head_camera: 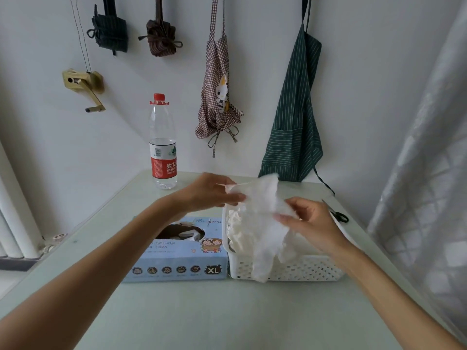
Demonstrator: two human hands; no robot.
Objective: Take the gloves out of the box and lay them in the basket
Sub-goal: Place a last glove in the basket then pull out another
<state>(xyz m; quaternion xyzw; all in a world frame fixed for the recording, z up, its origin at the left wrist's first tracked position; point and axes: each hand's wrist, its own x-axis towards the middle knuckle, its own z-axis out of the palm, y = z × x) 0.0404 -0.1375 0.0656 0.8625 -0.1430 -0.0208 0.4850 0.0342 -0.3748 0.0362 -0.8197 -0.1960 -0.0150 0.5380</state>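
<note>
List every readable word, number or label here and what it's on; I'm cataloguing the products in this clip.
"XL": in a black cat-shaped badge on the front of the light blue cardboard glove box.
"农夫": white characters on the red label of the clear plastic water bottle; the Latin line below is too blurred to read reliably.
Smaller print on the box top and the bottle's white panel: too small to read.

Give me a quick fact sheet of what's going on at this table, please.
activity: moving gloves from box to basket
left hand: pinches the glove's upper edge
right hand: pinches the same glove
glove: white, held over the basket
basket: white, perforated, already holds gloves
box: blue, left of the basket, touching it
also there: water bottle, scissors
</note>
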